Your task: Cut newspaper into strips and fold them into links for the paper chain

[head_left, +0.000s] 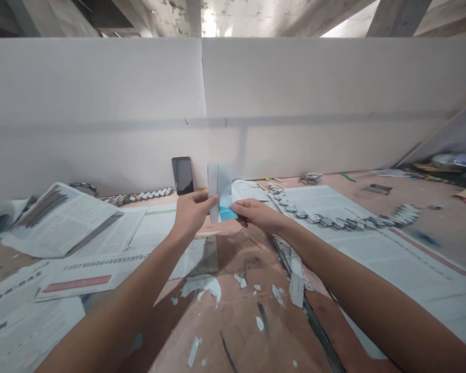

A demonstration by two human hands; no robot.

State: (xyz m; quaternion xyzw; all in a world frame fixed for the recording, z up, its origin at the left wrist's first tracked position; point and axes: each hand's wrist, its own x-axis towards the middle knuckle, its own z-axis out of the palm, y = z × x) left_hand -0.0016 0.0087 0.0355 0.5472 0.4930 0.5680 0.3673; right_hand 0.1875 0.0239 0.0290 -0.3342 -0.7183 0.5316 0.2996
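Note:
Between my hands, raised over the middle of the table, is a folded piece of paper [226, 194], white to pale blue with a bright blue patch at its lower edge. My left hand [193, 210] pinches its left side, thumb on the near face. At the lower right corner, my right hand [254, 213] grips the same paper between thumb and fingers. Beyond the right hand lies a chain of folded paper links [326, 220], curving across a newspaper sheet. Small paper scraps [241, 281] are scattered on the tabletop below my hands.
A black phone [183, 175] leans against the white partition [101, 88] at the back. Newspapers [77, 282] cover the left side, with a second paper chain [151, 194] behind them. Another newspaper sheet [423, 269] lies right. A long dark strip [318, 331] runs along the table near my right forearm.

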